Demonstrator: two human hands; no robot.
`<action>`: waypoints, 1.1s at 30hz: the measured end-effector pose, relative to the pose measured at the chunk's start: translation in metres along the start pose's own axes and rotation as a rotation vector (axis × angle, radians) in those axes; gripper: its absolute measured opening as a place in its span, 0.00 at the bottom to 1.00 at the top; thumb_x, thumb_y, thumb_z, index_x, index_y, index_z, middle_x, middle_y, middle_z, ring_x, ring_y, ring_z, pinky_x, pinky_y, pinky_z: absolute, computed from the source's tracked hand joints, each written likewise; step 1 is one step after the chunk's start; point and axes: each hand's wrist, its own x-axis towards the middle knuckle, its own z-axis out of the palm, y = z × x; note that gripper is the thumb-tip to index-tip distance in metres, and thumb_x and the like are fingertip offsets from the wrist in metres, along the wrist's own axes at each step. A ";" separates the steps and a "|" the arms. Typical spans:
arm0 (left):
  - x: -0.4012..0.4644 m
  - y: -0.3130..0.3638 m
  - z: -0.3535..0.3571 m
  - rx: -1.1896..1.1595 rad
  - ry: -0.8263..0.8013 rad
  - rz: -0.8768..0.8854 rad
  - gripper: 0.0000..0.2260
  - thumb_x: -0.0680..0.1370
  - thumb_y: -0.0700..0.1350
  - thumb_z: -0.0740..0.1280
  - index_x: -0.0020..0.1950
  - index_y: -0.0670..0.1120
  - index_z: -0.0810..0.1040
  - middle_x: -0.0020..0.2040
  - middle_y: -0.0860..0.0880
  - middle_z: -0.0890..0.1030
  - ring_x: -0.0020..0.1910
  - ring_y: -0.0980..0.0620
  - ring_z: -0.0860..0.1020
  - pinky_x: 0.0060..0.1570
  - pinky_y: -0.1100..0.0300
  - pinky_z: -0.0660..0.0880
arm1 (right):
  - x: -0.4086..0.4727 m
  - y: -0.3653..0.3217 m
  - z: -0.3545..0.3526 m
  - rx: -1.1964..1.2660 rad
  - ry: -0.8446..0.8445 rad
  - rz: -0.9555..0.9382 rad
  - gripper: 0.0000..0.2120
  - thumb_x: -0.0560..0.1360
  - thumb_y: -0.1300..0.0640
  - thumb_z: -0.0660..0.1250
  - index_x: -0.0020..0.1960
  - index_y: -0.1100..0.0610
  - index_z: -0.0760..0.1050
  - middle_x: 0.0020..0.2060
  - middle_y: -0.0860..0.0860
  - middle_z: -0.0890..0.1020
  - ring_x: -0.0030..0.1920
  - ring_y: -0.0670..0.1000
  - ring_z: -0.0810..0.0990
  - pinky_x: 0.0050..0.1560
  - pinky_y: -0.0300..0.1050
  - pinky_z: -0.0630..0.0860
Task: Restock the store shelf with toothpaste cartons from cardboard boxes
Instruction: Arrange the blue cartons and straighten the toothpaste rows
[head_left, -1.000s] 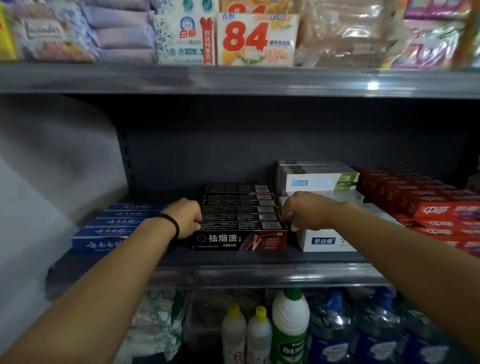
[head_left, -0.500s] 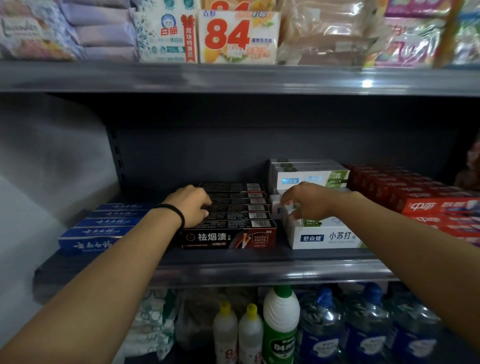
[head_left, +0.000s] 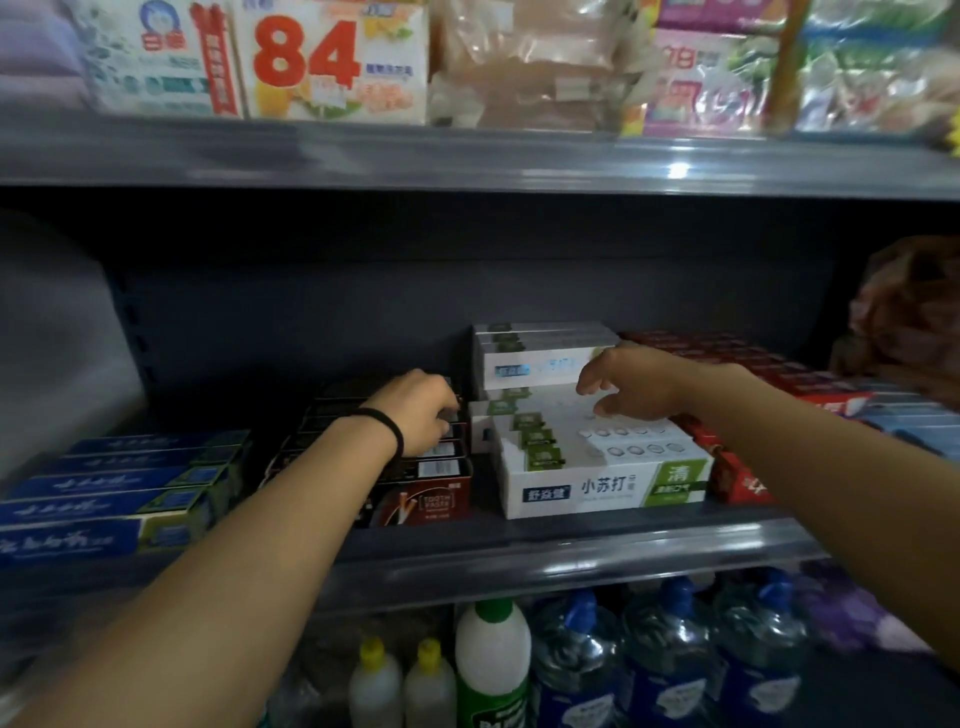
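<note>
Obs: Middle shelf (head_left: 519, 551) carries four runs of toothpaste cartons lying flat, long side to the front. L to R: blue cartons (head_left: 104, 506), dark cartons (head_left: 415, 483), white-and-green cartons (head_left: 602, 467), red cartons (head_left: 737, 473). No cardboard box in view.

Left hand (head_left: 421, 415), black band at the wrist, lies on top of the dark cartons near the back of that run. Its fingers are curled down onto the carton tops; whether they pinch one carton or only press cannot be told, since the tips are hidden.

Right hand (head_left: 623, 387) hovers over the white-and-green cartons, just in front of the raised rear stack. Fingers spread and loosely bent, holding nothing; no clear contact with the cartons below.

Judgement: step in hand looks like squaring up the rows. To do it well: press from the top with flat fingers, draw each row to the shelf lip so printed faces line up, keep rows parallel and apart from neighbours, and steady the raised white stack before shifting what lies under it.

Legible text: white-and-green front reads "小苏打", a green panel with "清", and a blue tag, probably "舒焱健". Dark carton front shows "TOOTH PASTE". Upper shelf: large red "84" on a pack (head_left: 332, 57). Blue carton script too blurred to read. Bottles (head_left: 493, 660) stand below.
</note>
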 end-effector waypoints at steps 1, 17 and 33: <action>0.006 0.007 0.000 -0.006 -0.006 0.009 0.11 0.78 0.41 0.65 0.59 0.46 0.81 0.56 0.46 0.80 0.52 0.47 0.78 0.53 0.55 0.76 | -0.004 0.009 -0.002 0.000 -0.003 0.018 0.18 0.76 0.57 0.69 0.66 0.55 0.74 0.63 0.50 0.78 0.60 0.50 0.76 0.56 0.38 0.69; 0.093 0.054 0.025 0.064 -0.109 -0.027 0.12 0.76 0.37 0.66 0.57 0.46 0.82 0.57 0.48 0.79 0.53 0.49 0.78 0.52 0.61 0.75 | 0.007 0.110 0.014 0.000 -0.004 0.023 0.11 0.75 0.60 0.69 0.57 0.54 0.79 0.56 0.49 0.80 0.56 0.52 0.78 0.58 0.51 0.75; 0.115 0.036 0.049 0.108 -0.097 -0.042 0.08 0.73 0.36 0.66 0.35 0.42 0.80 0.36 0.50 0.78 0.37 0.51 0.77 0.37 0.62 0.73 | 0.036 0.128 0.039 0.081 -0.068 -0.039 0.17 0.79 0.63 0.61 0.64 0.50 0.77 0.65 0.48 0.76 0.62 0.50 0.74 0.58 0.39 0.70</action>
